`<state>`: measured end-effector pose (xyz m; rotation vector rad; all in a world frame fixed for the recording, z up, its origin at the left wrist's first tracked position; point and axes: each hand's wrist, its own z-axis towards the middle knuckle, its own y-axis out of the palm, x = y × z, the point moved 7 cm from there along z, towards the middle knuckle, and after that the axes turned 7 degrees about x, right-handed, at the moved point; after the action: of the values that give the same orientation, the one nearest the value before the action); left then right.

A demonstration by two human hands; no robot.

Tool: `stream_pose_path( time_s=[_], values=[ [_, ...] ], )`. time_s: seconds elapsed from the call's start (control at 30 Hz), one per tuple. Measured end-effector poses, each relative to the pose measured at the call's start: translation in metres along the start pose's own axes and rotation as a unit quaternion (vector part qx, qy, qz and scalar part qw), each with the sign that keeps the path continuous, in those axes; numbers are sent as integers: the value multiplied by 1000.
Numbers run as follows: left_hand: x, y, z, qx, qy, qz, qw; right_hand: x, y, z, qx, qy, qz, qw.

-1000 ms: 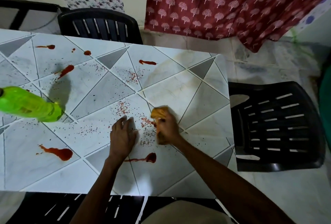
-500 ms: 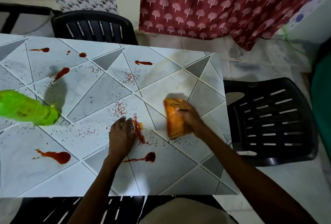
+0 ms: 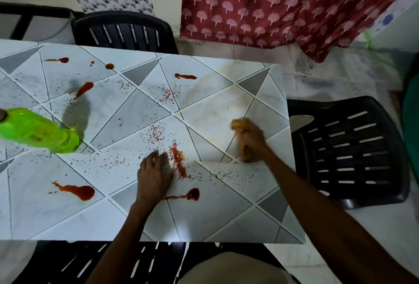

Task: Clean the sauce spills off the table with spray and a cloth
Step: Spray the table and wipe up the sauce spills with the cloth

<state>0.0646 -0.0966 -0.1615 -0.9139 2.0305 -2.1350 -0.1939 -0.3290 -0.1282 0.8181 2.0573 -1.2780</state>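
My right hand (image 3: 254, 139) grips an orange cloth (image 3: 240, 124) and presses it on the white tiled table (image 3: 226, 222) near the right edge. My left hand (image 3: 155, 176) rests flat on the table, fingers spread, holding nothing. A heap of red crumbs and sauce (image 3: 178, 162) lies just right of its fingers. A red sauce blob (image 3: 192, 194) sits near my left wrist. Another large sauce blob (image 3: 79, 191) lies at front left, and several smaller ones (image 3: 82, 89) mark the far half. A green bottle (image 3: 39, 131) stands at the left.
A black plastic chair (image 3: 353, 147) stands close to the table's right edge, and another black chair (image 3: 123, 30) at the far side. A third chair (image 3: 95, 263) is under me at the front. A red patterned curtain (image 3: 283, 4) hangs behind.
My right hand has swept the orange cloth rightwards from beside my left hand to near the table's right edge, leaving a ridge of red crumbs by my left fingers. My left hand stayed put.
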Motion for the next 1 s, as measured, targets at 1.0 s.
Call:
stream_pose_path(
  time_s=[1.0],
  values=[
    [-9,-9,-100,26,-56,2,998,140,-92,-105,156,111,144,971]
  ],
)
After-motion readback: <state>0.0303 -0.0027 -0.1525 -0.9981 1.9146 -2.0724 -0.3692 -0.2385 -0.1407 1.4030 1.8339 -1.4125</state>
